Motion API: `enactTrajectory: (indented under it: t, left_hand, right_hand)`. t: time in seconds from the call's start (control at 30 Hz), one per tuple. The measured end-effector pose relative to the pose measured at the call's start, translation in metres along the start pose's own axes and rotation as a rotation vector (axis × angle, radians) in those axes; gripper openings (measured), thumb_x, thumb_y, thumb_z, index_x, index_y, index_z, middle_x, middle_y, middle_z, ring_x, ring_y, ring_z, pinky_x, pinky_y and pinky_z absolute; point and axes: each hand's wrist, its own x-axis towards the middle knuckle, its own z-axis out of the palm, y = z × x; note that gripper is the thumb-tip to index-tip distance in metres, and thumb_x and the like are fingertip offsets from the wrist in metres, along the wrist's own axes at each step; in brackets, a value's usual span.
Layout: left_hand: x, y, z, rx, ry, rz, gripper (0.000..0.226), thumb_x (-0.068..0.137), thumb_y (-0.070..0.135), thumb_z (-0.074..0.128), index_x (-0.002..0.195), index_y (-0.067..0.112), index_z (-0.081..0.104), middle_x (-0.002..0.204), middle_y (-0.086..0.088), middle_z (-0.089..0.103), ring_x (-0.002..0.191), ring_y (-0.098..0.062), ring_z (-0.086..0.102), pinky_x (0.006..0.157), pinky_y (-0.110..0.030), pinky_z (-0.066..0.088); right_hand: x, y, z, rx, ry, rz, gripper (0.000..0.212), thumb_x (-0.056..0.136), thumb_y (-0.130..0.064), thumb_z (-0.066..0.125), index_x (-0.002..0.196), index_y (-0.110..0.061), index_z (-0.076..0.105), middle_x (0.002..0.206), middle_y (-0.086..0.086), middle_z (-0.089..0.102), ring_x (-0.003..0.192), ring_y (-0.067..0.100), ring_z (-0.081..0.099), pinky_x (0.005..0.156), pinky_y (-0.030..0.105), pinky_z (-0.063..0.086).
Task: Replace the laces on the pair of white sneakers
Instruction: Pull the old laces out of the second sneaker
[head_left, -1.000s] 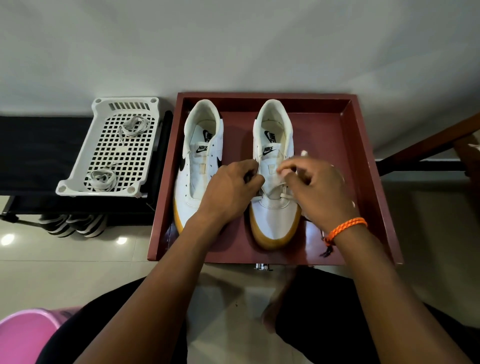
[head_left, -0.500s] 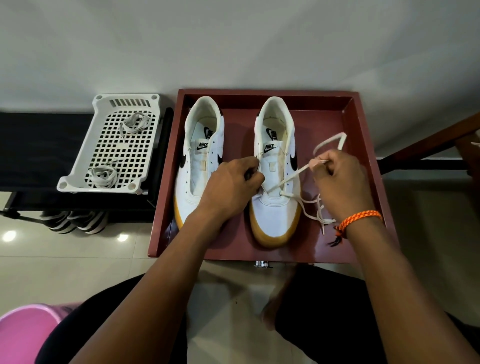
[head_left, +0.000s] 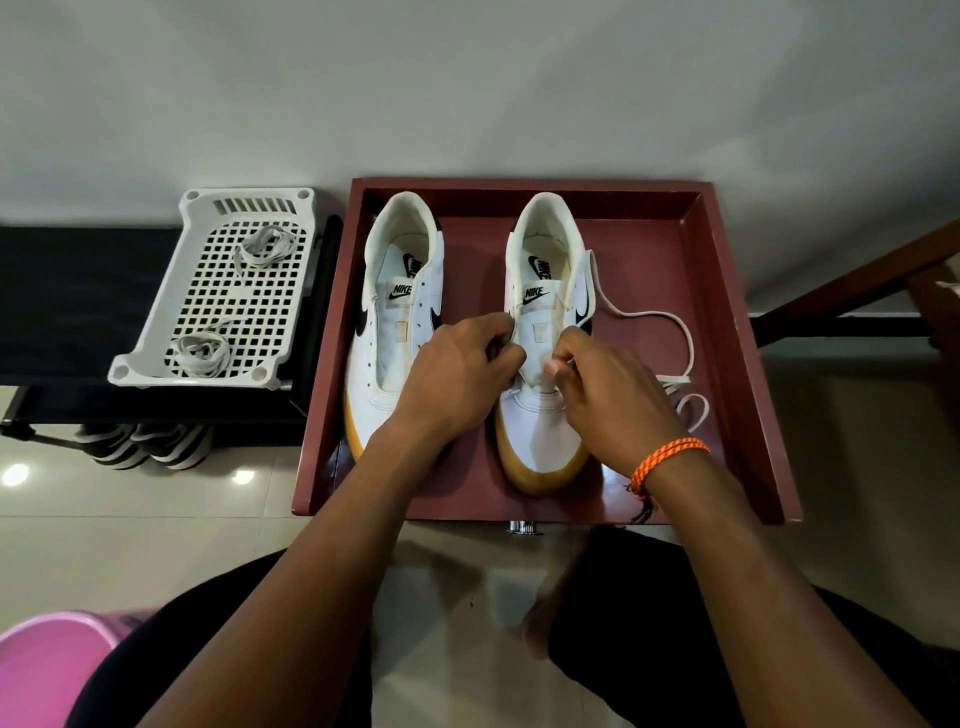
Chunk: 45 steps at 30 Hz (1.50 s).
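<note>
softly now: the lace (head_left: 644, 315) is thin and floppy. both hands, left hand (head_left: 457, 376) and right hand (head_left: 608, 395), pinch it with curled fingers (head_left: 563, 364) near the right shoe (head_left: 540, 431) holes.

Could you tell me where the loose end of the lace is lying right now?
In the head view, the loose lace loops on the red tray floor, right of the right-hand sneaker.

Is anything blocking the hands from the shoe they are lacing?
Nothing visible does. Both the left hand and the right hand are already on the right-side sneaker at its eyelets, and the loose lace trails off to the side on the red tray.
</note>
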Motion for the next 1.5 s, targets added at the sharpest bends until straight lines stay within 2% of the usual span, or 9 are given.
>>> enactTrajectory:
  t: [0.17,0.4,0.53,0.63,0.87,1.1,1.23,1.37,1.5]
  left_hand:
    - [0.000,-0.001,0.000,-0.014,-0.017,-0.014,0.023,0.087,0.032,0.050,0.075,0.012,0.049,0.067,-0.006,0.068,0.069,-0.032,0.069,0.071,-0.055,0.057]
    - [-0.005,0.003,0.007,0.055,0.123,0.038,0.021,0.092,0.025,0.063,0.077,0.018,0.052,0.063,-0.001,0.060,0.059,-0.021,0.057,0.058,-0.036,0.047]
    - [-0.006,0.010,0.006,0.108,0.179,0.231,0.009,0.092,0.028,0.070,0.094,0.026,0.062,0.087,0.009,0.054,0.076,-0.012,0.056,0.061,-0.038,0.051]
    - [-0.008,0.008,0.012,0.175,0.040,0.276,0.021,0.084,0.052,0.078,0.093,0.034,0.074,0.102,0.007,0.046,0.095,-0.016,0.053,0.072,-0.038,0.052]
    - [-0.008,0.010,0.023,0.160,0.108,0.215,0.012,0.082,0.045,0.077,0.086,0.034,0.075,0.097,0.008,0.045,0.093,-0.017,0.056,0.070,-0.049,0.057]
    - [-0.008,0.008,0.024,0.064,0.084,0.187,0.013,0.082,0.043,0.071,0.090,0.032,0.071,0.098,0.008,0.045,0.090,-0.015,0.057,0.070,-0.047,0.059]
    - [-0.012,0.010,0.025,0.147,0.071,0.172,0.038,0.074,0.060,0.084,0.100,0.037,0.069,0.106,0.007,0.043,0.097,-0.017,0.053,0.078,-0.047,0.057]
    - [-0.012,0.011,0.029,0.149,0.123,0.123,0.022,0.085,0.049,0.085,0.096,0.033,0.075,0.101,0.007,0.045,0.092,-0.016,0.054,0.074,-0.043,0.057]
    - [-0.010,0.012,0.028,0.130,0.142,0.081,0.015,0.090,0.045,0.081,0.093,0.030,0.078,0.097,0.009,0.050,0.083,-0.012,0.055,0.063,-0.032,0.048]
  right_hand:
    - [0.001,-0.003,0.000,0.055,0.033,0.097,0.016,0.106,-0.028,0.037,0.100,-0.016,0.046,0.078,0.009,0.068,0.068,0.033,0.069,0.066,0.049,0.059]
    - [0.005,0.028,-0.035,0.111,0.556,0.315,0.010,0.111,-0.030,0.041,0.105,-0.025,0.049,0.082,0.004,0.070,0.065,0.024,0.071,0.064,0.047,0.063]
    - [0.004,0.033,-0.031,0.211,0.248,0.361,0.027,0.094,-0.036,0.059,0.120,-0.043,0.057,0.088,0.005,0.073,0.071,0.027,0.074,0.072,0.050,0.064]
    - [0.004,0.019,-0.026,0.184,0.032,0.211,0.011,0.090,-0.026,0.068,0.096,-0.036,0.067,0.081,-0.005,0.066,0.074,0.019,0.068,0.074,0.047,0.060]
    - [0.001,0.026,-0.024,0.070,-0.181,0.189,0.017,0.084,-0.024,0.082,0.088,-0.034,0.069,0.102,-0.005,0.051,0.094,0.019,0.059,0.088,0.047,0.055]
    - [0.001,0.022,-0.026,0.076,-0.119,0.168,0.013,0.084,-0.025,0.078,0.079,-0.029,0.067,0.088,-0.009,0.059,0.080,0.013,0.060,0.074,0.044,0.057]
    - [0.006,0.018,-0.032,0.098,0.185,0.070,0.006,0.086,-0.023,0.074,0.083,-0.028,0.071,0.088,-0.007,0.058,0.078,0.004,0.053,0.064,0.026,0.043]
    - [0.007,0.010,-0.035,0.180,0.437,0.056,0.016,0.093,-0.018,0.073,0.108,-0.023,0.074,0.086,-0.003,0.051,0.077,0.010,0.050,0.066,0.018,0.039]
    - [0.003,0.005,-0.042,0.397,0.304,0.009,0.014,0.091,-0.004,0.065,0.099,-0.015,0.065,0.067,0.002,0.061,0.055,0.007,0.053,0.056,0.024,0.044]
